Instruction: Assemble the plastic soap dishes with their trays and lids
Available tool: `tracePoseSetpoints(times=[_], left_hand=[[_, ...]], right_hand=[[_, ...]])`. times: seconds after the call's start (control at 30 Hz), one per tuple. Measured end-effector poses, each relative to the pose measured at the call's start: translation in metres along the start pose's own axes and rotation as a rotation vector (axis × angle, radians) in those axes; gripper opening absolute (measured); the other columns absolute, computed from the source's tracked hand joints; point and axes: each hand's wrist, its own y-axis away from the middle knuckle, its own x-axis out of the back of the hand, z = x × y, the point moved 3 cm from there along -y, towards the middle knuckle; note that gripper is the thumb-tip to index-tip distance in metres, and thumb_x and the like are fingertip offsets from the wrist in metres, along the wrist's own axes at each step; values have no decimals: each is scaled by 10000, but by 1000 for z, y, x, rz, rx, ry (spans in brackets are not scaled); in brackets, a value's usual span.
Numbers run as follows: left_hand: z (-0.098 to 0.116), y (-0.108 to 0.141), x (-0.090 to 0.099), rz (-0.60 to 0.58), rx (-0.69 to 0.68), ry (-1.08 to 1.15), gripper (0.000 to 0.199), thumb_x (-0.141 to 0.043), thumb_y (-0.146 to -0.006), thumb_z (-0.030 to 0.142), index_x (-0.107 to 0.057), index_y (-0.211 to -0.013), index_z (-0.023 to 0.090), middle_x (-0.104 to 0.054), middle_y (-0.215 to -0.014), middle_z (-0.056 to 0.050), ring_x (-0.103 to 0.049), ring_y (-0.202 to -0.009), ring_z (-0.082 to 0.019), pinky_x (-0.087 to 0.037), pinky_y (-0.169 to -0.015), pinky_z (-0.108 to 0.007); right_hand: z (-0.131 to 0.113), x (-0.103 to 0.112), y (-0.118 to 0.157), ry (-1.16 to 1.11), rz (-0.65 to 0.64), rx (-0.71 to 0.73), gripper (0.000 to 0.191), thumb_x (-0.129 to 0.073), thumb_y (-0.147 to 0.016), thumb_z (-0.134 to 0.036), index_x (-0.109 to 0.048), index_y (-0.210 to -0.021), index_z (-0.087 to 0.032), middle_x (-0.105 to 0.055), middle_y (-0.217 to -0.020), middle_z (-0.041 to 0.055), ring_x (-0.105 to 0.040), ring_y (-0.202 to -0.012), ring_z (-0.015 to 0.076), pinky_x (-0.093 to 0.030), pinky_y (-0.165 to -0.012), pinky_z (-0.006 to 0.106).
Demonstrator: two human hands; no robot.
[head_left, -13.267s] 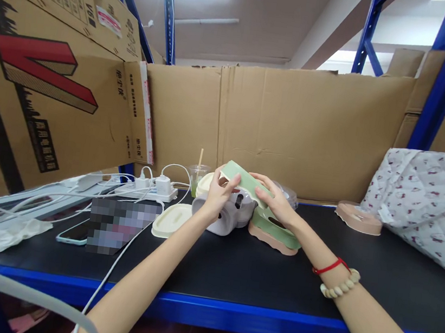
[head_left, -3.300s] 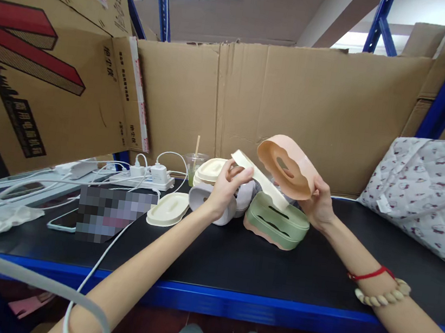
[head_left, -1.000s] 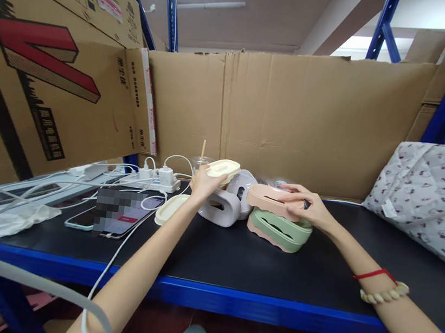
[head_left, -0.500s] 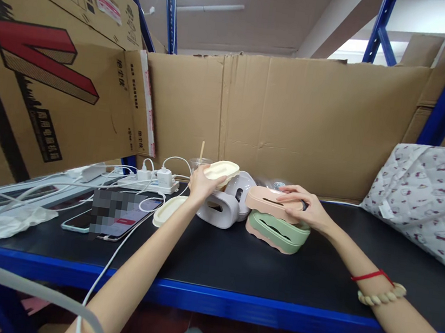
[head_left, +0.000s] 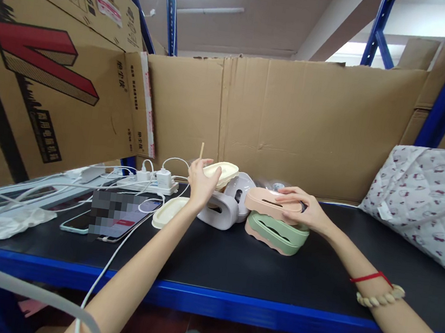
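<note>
My left hand [head_left: 200, 184] is beside a cream oval tray-like piece [head_left: 225, 172], its thumb and fingers apart at that piece's left end. The cream piece sits above a pale grey oval ring-shaped piece [head_left: 222, 215] and in front of a lilac-grey piece with a slot [head_left: 240, 191]. My right hand [head_left: 302, 209] is closed on the right end of a peach oval cover with a slot [head_left: 267, 201]. This cover rests tilted on a green wavy-edged oval piece [head_left: 288, 241], which has another peach layer under it. A second cream oval piece [head_left: 165, 213] lies left, partly behind my left forearm.
Phones [head_left: 125, 219], white cables and a power strip [head_left: 163, 183] with chargers lie at left. A clear cup with a straw [head_left: 202, 151] stands behind my left hand. A cardboard panel [head_left: 314, 124] closes the back; a patterned quilted bag [head_left: 431, 199] is at right.
My left hand has loosened from the cream piece, its fingers spreading at the left end. The right hand stays on the peach cover.
</note>
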Motion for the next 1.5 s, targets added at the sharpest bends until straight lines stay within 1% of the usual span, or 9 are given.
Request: tracePoseSetpoints(times=[0.3,0.47,0.73,0.87,0.97,1.1,1.2,1.43,1.5], left_hand=[[21,26,-13,-62,-430,-37,63,-545,-753,228,-581,-805,233,-567,-1115,-71,-473,-1142,-247,-312,-998,-423],[31,48,-20,-153,-613,-42,32,-565,-748,226,-595,-741,235,-599,-1003,-58,-509,-1025,-235,-355,-930,-399],[39,64,-25,-226,-598,206,277,-528,-834,316,-642,-594,236,-581,-736,-18,-536,-781,-166,-430,-800,-343],[41,58,-20,-260,-571,307,281,-511,-846,342,-692,-656,242,-616,-748,-23,-562,-786,-162,-442,-807,-339],[40,48,-12,-276,-530,387,282,-509,-838,382,-691,-683,233,-642,-793,-33,-581,-825,-171,-455,-796,-332],[35,30,-2,-188,-468,379,369,-528,-800,432,-584,-505,217,-601,-689,-19,-575,-769,-166,-459,-764,-316],[29,22,0,-124,-365,412,369,-556,-761,468,-535,-501,207,-577,-672,-11,-569,-730,-153,-463,-712,-289],[32,24,-14,-268,-177,787,386,-663,-652,534,-525,-809,209,-659,-833,-28,-640,-821,-158,-509,-723,-262],[29,22,-15,-258,-111,815,433,-644,-656,575,-497,-835,209,-655,-787,-19,-642,-714,-146,-516,-655,-258]], right_hand=[[-7,-3,1,33,77,53,326,-724,-597,-547,-744,-767,-269,-662,-977,65,-634,-932,241,-509,-855,419],[-17,-5,2,96,254,128,237,-699,-638,-499,-734,-706,-274,-677,-890,57,-639,-877,240,-507,-838,426],[-27,10,7,370,585,174,172,-714,-667,-465,-733,-775,-333,-663,-976,42,-533,-1119,349,-377,-955,574],[-38,13,2,456,530,211,217,-728,-672,-447,-723,-869,-354,-638,-1086,52,-337,-1294,414,-297,-969,618],[-51,1,-8,533,437,276,268,-743,-645,-489,-706,-892,-390,-648,-1082,25,-312,-1314,408,-263,-984,601],[-66,-28,-25,551,319,397,243,-728,-653,-510,-698,-871,-405,-666,-1016,9,-335,-1311,374,-242,-998,567],[-73,-43,-36,547,349,463,171,-693,-709,-472,-705,-846,-370,-653,-1007,24,-374,-1289,353,-261,-996,545],[-78,-59,-50,569,464,542,133,-664,-754,-402,-704,-827,-298,-598,-1099,55,-426,-1246,318,-329,-961,489],[-75,-62,-49,575,455,544,149,-653,-762,-411,-701,-784,-271,-593,-1107,64,-476,-1200,304,-365,-931,457]])
